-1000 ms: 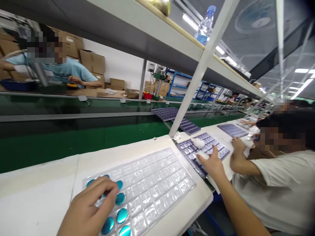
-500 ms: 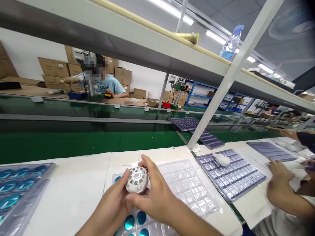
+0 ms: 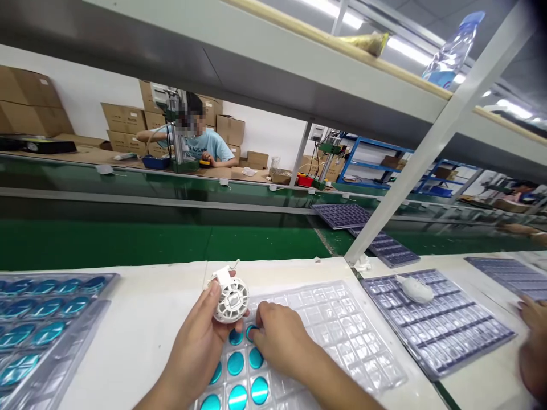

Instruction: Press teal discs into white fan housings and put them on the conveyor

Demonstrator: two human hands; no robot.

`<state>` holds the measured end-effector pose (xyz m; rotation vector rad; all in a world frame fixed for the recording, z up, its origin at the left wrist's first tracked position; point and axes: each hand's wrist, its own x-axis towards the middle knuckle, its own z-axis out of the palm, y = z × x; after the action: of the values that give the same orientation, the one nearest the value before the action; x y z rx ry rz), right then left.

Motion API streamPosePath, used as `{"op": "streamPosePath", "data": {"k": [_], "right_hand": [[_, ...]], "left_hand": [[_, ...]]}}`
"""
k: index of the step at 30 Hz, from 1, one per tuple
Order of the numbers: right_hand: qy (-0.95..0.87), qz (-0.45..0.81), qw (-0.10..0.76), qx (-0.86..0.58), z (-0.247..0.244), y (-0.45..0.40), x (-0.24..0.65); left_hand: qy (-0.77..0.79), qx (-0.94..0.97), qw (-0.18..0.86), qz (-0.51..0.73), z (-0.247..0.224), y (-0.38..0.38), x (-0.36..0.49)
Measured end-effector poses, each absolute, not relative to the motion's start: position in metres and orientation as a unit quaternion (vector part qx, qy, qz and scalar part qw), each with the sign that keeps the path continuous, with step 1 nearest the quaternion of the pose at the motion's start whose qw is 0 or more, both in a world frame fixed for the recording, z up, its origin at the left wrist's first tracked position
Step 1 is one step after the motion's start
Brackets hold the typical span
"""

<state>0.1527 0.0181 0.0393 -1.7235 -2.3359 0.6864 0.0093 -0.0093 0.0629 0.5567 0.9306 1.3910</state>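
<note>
My left hand (image 3: 194, 341) is wrapped round a white round plastic housing (image 3: 232, 300) with a slotted, wheel-like face turned toward me. A white tab and a bit of thin wire stick out at its top. My right hand (image 3: 284, 339) is lowered to a clear plastic tray (image 3: 354, 327), its thumb and fingers pinched on a shiny teal disc (image 3: 250, 332) at the tray's upper left. Part of that disc is hidden by the fingers. Several more teal discs (image 3: 235, 363) sit in pockets below and beside my left hand.
At left stands a stacked tray (image 3: 106, 283) of larger teal discs. A dark-ribbed tray (image 3: 448, 319) with a white part (image 3: 416, 289) lies right of a shelf post (image 3: 405, 176). Beyond runs a green conveyor (image 3: 149, 239). A co-worker (image 3: 213, 148) sits across; another's hand (image 3: 534, 313) shows right.
My right hand has left the white housing and moved down to a teal disc in the tray. My left hand alone keeps the housing, now slightly higher. The view has swung left.
</note>
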Motion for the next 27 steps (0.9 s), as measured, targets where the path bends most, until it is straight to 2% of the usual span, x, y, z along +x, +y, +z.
{"op": "streamPosePath", "data": {"k": [3,7,9,12,19,27], "right_hand": [[-0.787,0.282,0.121,-0.535,0.049,0.017,0.166],[-0.657,0.536,0.322,-0.423,0.064,0.006,0.181],[-0.601,0.59,0.387,-0.375,0.066,-0.001,0.182],[-0.63,0.537,0.412,-0.38,0.064,-0.008,0.177],[-0.72,0.397,0.399,-0.406,0.06,-0.008,0.171],[-0.725,0.386,0.401,-0.405,0.061,-0.009,0.171]], "left_hand": [[0.421,0.257,0.621,0.609,0.064,-0.009,0.011],[0.441,0.281,0.607,0.598,0.064,-0.01,0.012],[0.449,0.29,0.611,0.584,0.064,-0.012,0.014],[0.47,0.29,0.618,0.559,0.063,-0.016,0.017],[0.527,0.27,0.603,0.535,0.065,-0.022,0.02],[0.509,0.261,0.616,0.542,0.057,-0.021,0.017]]}}
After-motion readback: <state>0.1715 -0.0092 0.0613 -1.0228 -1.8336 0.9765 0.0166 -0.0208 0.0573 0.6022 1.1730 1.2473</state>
